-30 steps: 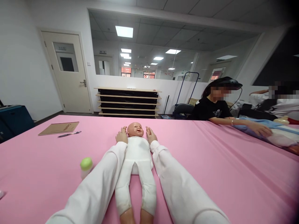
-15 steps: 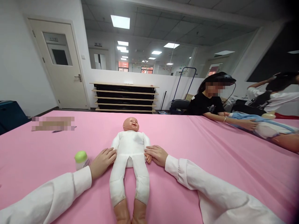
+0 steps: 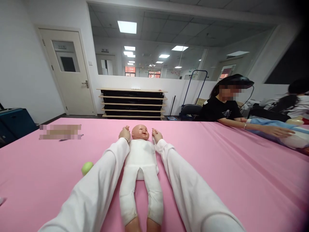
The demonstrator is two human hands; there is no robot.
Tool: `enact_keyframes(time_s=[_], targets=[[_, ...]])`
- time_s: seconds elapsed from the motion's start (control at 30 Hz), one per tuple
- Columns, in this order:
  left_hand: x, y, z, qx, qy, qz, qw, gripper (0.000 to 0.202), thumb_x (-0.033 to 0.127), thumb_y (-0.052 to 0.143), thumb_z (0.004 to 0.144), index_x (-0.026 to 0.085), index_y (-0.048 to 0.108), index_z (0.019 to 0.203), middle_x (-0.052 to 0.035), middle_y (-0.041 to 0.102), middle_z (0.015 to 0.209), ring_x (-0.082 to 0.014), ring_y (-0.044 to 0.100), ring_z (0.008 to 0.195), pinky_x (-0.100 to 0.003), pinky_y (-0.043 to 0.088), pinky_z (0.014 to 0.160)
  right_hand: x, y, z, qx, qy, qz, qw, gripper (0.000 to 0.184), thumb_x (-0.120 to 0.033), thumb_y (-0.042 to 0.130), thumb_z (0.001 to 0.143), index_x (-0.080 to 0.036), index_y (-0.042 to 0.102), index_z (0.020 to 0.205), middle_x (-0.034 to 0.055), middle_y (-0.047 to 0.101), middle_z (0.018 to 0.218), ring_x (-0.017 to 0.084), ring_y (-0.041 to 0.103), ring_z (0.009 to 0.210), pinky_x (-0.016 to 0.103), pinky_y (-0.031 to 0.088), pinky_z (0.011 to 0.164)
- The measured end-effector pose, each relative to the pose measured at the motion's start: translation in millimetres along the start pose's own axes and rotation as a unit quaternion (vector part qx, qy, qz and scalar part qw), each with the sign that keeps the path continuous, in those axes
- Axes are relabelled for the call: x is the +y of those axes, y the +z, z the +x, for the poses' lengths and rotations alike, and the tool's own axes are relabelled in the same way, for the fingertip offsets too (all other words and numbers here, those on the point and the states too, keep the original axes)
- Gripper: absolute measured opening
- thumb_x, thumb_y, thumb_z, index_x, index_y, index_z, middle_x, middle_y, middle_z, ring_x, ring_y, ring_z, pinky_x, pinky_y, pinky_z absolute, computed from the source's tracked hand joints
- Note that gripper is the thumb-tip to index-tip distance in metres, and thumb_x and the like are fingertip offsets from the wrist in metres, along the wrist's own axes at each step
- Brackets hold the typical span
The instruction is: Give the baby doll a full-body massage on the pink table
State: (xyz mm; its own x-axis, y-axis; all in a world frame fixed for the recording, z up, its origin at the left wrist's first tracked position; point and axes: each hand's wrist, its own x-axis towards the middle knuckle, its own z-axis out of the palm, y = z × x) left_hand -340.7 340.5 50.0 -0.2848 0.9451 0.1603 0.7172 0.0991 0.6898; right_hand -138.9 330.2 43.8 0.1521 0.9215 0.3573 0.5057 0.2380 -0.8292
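Note:
A baby doll in a white suit lies on its back on the pink table cover, head away from me. Both my arms, in white sleeves, stretch along its sides. My left hand is closed round the doll's arm, which is raised beside the left of its head. On the other side my right hand grips the other raised arm the same way. A small bottle with a green cap stands left of the doll, partly hidden by my left sleeve.
A blurred notebook with a pen lies at the far left of the table. A person in a black shirt at the right edge handles another doll on blue cloth. A blue case stands left; low shelves stand behind.
Half a second ago my hands held the doll's hands down by its hips. They have moved up, bringing its arms beside its head, as one second ago.

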Motion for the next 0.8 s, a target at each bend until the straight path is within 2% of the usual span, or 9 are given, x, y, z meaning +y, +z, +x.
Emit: enact_keyframes(time_s=[0.13,0.27,0.33,0.43,0.53,0.6,0.67,0.73,0.8], targets=[[-16.5,27.0,2.5,-0.026,0.003,0.039,0.999,0.030,0.017,0.043,0.080,0.025,0.054,0.107,-0.0071,0.059,0.112,-0.0220,0.054,0.107,-0.039,0.034,0.093,14.6,4.6,-8.2,-0.013,0.026,-0.035,0.999,0.028,-0.036,0.047,0.090,-0.012,0.056,0.101,0.0052,0.057,0.098,0.015,0.057,0.084,0.031,0.049,0.076],[-16.4,27.2,-2.8,-0.034,0.006,0.065,0.997,0.030,0.017,0.042,0.080,0.025,0.055,0.106,-0.0078,0.056,0.116,-0.0233,0.052,0.108,-0.042,0.032,0.095,14.9,8.2,-5.5,-0.011,0.034,-0.052,0.998,0.029,-0.036,0.047,0.090,-0.013,0.054,0.105,0.0063,0.056,0.102,0.016,0.056,0.088,0.033,0.048,0.078],[-10.2,12.9,-2.7,-0.028,-0.001,0.074,0.997,0.032,0.017,0.037,0.083,0.022,0.052,0.110,-0.0099,0.056,0.114,-0.0233,0.054,0.105,-0.041,0.035,0.090,10.3,6.9,0.2,-0.002,0.039,-0.053,0.998,0.029,-0.035,0.044,0.090,-0.015,0.053,0.109,0.0063,0.057,0.103,0.016,0.056,0.090,0.031,0.046,0.081],[2.3,-27.2,-4.7,-0.021,0.013,0.083,0.996,0.036,0.017,0.040,0.080,0.018,0.044,0.116,-0.0105,0.058,0.109,-0.0215,0.056,0.098,-0.034,0.040,0.080,-0.9,-12.0,4.2,0.012,0.009,-0.047,0.999,0.040,-0.031,0.047,0.086,-0.017,0.044,0.124,0.0060,0.058,0.109,0.016,0.054,0.099,0.027,0.043,0.086],[10.0,-74.7,-25.6,-0.039,0.075,0.103,0.991,0.035,0.022,0.052,0.074,0.022,0.048,0.109,-0.0042,0.062,0.098,-0.0198,0.058,0.086,-0.028,0.041,0.069,-12.2,-48.9,-14.5,-0.046,-0.146,-0.067,0.986,0.060,-0.031,0.058,0.077,-0.016,0.037,0.131,0.0076,0.055,0.115,0.019,0.052,0.105,0.031,0.041,0.090],[5.9,-96.4,-54.9,-0.051,0.170,0.179,0.968,0.016,0.024,0.050,0.077,0.022,0.053,0.092,-0.0029,0.063,0.085,-0.0195,0.058,0.076,-0.028,0.039,0.062,-14.5,-71.4,-43.5,-0.093,-0.258,-0.133,0.952,0.057,-0.033,0.060,0.076,-0.018,0.042,0.128,0.0081,0.053,0.119,0.022,0.052,0.105,0.036,0.040,0.090],[-8.2,-103.2,-92.9,-0.060,0.275,0.256,0.925,0.009,0.019,0.044,0.080,0.020,0.053,0.079,-0.0033,0.061,0.075,-0.0188,0.056,0.068,-0.029,0.038,0.061,-9.3,-83.9,-80.3,-0.121,-0.328,-0.213,0.912,0.046,-0.029,0.057,0.078,-0.018,0.049,0.121,0.0084,0.060,0.106,0.023,0.056,0.094,0.038,0.041,0.084],[-29.0,-96.7,-131.7,-0.059,0.405,0.322,0.854,0.018,0.010,0.037,0.081,0.019,0.053,0.078,-0.0055,0.059,0.076,-0.0200,0.055,0.069,-0.032,0.037,0.065,2.2,-86.1,-116.4,-0.155,-0.388,-0.265,0.869,0.034,-0.024,0.051,0.081,-0.018,0.054,0.114,0.0082,0.063,0.094,0.022,0.057,0.087,0.038,0.043,0.079],[-48.4,-85.5,-162.4,-0.061,0.478,0.360,0.799,0.022,0.004,0.035,0.080,0.017,0.053,0.082,-0.0080,0.059,0.084,-0.0208,0.055,0.072,-0.033,0.038,0.065,14.2,-83.6,-142.8,-0.159,-0.436,-0.272,0.843,0.030,-0.018,0.044,0.084,-0.017,0.055,0.112,0.0091,0.063,0.095,0.022,0.056,0.091,0.037,0.043,0.079]])
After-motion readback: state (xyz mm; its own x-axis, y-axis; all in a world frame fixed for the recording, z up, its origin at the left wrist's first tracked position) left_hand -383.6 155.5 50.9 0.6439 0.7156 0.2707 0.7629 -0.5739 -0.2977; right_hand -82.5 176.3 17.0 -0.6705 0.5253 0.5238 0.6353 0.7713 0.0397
